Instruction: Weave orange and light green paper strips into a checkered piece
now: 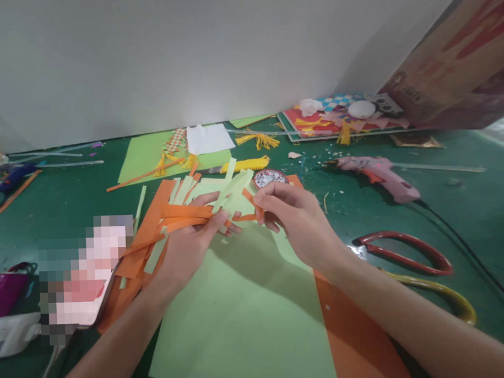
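My left hand (191, 238) is closed on a bunch of orange paper strips (186, 212) and light green paper strips (231, 192), holding them above a light green paper sheet (243, 310). My right hand (296, 218) pinches the end of one orange strip (252, 206) at the right side of the bunch. Under the green sheet lies an orange paper sheet (356, 339). More loose orange and green strips (142, 253) are spread under my left wrist.
On the green table (463, 203) lie a pink glue gun (377, 173) with its cord, red-handled scissors (407, 252), a yellow-handled tool (446, 295), a round tin (270, 178), a yellow craft knife (245, 165), a phone (83, 272), finished paper crafts (340, 117) and a cardboard box (458, 66).
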`<state>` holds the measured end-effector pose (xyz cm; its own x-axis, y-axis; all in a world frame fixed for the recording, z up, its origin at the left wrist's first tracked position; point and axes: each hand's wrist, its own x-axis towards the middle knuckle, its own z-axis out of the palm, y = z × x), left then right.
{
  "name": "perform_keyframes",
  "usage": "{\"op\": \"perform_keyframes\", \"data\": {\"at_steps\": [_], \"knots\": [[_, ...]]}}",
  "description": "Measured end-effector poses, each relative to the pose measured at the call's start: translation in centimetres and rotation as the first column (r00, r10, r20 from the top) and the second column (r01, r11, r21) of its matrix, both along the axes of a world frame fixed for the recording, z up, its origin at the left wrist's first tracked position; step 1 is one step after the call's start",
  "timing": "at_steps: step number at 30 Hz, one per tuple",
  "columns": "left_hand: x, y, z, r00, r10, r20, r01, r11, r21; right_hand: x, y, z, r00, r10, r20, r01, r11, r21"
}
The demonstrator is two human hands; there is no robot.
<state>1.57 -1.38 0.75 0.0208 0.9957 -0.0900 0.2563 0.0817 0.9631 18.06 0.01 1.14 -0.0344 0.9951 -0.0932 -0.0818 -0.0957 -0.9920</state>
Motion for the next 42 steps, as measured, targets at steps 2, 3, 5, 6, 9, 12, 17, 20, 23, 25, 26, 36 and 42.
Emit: {"op": "perform_keyframes", "data": {"at_steps": [2,3,5,6,9,12,17,20,23,25,26,36,42], "knots": [[0.12,-0.01,0.13,1.000,-0.005,0.022,0.005,1.000,0.002,-0.02,0.01,-0.08,1.000,-0.001,-0.003,0.001,1.000,-0.001],[0.17,-0.01,0.19,0.999,-0.009,0.032,0.009,1.000,0.002,-0.03,0.02,-0.12,1.000,0.002,-0.004,-0.002,1.000,0.000],[0.24,0.00,0.27,0.999,-0.015,0.042,0.015,1.000,0.002,-0.04,0.02,-0.16,1.000,0.008,-0.005,-0.008,1.000,0.004],[0.25,-0.01,0.28,0.999,-0.017,0.040,0.017,1.000,0.001,-0.04,0.02,-0.16,1.000,0.010,-0.003,-0.010,1.000,0.006],[0.15,-0.03,0.19,1.000,-0.016,0.019,0.015,1.000,0.002,-0.02,-0.01,-0.09,1.000,0.001,0.003,-0.001,1.000,0.001],[0.11,-0.05,0.17,1.000,-0.009,0.016,0.009,1.000,0.005,0.01,-0.03,-0.02,1.000,-0.009,-0.002,0.009,1.000,-0.003],[0.33,0.00,0.51,0.999,-0.018,0.044,0.018,1.000,-0.001,0.06,-0.08,-0.07,1.000,-0.006,-0.007,0.006,1.000,0.003],[0.32,0.02,0.54,0.999,-0.027,0.041,0.027,1.000,0.004,0.05,-0.12,-0.10,1.000,-0.004,-0.008,0.004,1.000,0.002],[0.23,0.00,0.39,1.000,-0.011,0.024,0.011,1.000,0.013,0.03,-0.11,-0.11,1.000,-0.007,-0.004,0.007,1.000,0.009],[0.20,-0.03,0.29,1.000,-0.006,0.027,0.006,1.000,0.012,0.01,-0.08,-0.08,1.000,-0.010,-0.002,0.010,1.000,0.013],[0.21,-0.04,0.26,0.999,-0.006,0.036,0.006,1.000,0.011,-0.01,-0.05,-0.06,1.000,-0.011,-0.003,0.011,1.000,0.014],[0.39,0.14,0.35,0.997,-0.004,0.073,0.004,1.000,0.004,0.01,0.05,-0.12,1.000,0.003,0.003,-0.003,1.000,0.029],[0.52,0.13,0.43,0.998,-0.008,0.066,0.008,1.000,0.007,-0.01,0.03,-0.15,1.000,0.000,-0.004,0.000,1.000,0.026]]}}
